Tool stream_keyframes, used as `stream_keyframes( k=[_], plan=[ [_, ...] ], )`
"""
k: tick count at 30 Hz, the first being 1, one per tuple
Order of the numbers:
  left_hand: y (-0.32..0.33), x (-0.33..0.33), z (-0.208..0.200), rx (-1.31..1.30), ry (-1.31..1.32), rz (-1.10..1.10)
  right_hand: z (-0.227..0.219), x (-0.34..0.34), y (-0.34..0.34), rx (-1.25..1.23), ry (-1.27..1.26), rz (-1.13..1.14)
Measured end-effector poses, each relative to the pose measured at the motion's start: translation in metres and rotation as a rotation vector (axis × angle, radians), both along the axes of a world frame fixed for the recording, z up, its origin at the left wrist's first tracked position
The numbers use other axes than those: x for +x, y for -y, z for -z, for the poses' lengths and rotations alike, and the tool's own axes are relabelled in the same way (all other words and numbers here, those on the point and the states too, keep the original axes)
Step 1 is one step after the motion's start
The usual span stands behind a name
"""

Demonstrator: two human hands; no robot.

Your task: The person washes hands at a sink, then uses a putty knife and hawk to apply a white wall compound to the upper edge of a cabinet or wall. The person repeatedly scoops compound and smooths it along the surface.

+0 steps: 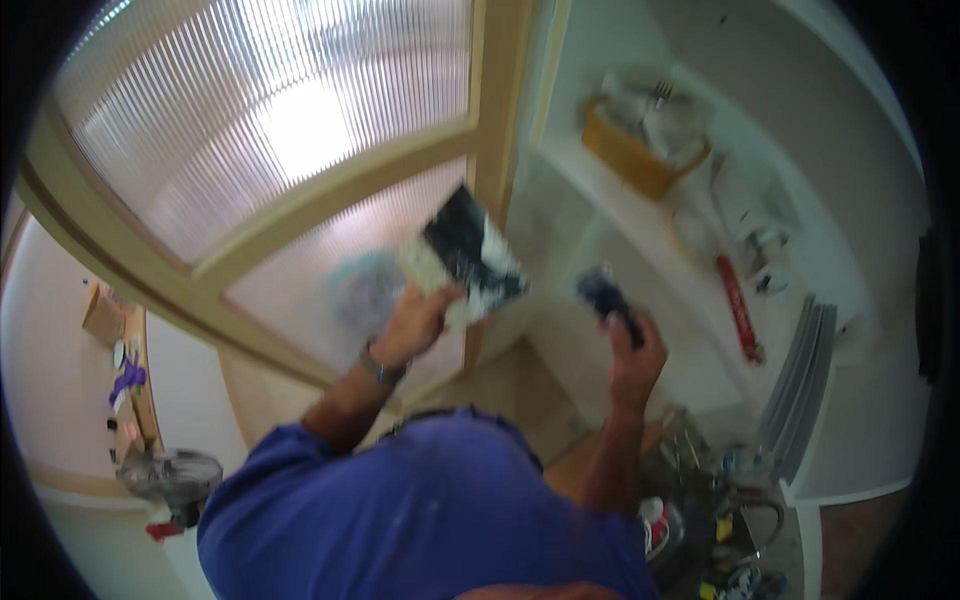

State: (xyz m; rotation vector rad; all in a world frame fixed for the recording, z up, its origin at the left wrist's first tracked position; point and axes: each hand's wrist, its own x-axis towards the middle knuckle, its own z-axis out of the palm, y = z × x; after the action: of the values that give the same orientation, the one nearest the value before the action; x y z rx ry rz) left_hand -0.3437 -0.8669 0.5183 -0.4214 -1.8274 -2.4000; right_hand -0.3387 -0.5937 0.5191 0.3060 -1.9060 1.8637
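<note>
My left hand (415, 322) is closed on the edge of a flat square board (463, 240), dark with patches of white paste smeared over it. The board is tilted in front of the ribbed-glass door (290, 130). To its right, my right hand (636, 362) grips a small dark-blue hand tool (600, 292) by its handle. Motion blur hides this tool's exact kind. It is apart from the board, in front of the white wall below the shelf.
On the white shelf (690, 240) at right stand a yellow basket (640, 160) holding a fork and dishes, and a long red object (738, 308). Grey panels (805, 390) lean beyond it. A fan (172, 475) is at lower left; a cluttered surface (690, 450) is at lower right.
</note>
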Motion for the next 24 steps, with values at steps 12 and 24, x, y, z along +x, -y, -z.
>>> stream_keyframes(
  k=[12, 24],
  plan=[
    [-0.022, 0.012, -0.038, -0.188, -0.427, -0.161, -0.097, 0.000, 0.048, 0.858, -0.857, -0.006],
    [-0.006, 0.002, -0.036, -0.383, -0.506, -0.138, -0.114, -0.010, 0.066, 0.915, -0.946, -0.032]
  ],
)
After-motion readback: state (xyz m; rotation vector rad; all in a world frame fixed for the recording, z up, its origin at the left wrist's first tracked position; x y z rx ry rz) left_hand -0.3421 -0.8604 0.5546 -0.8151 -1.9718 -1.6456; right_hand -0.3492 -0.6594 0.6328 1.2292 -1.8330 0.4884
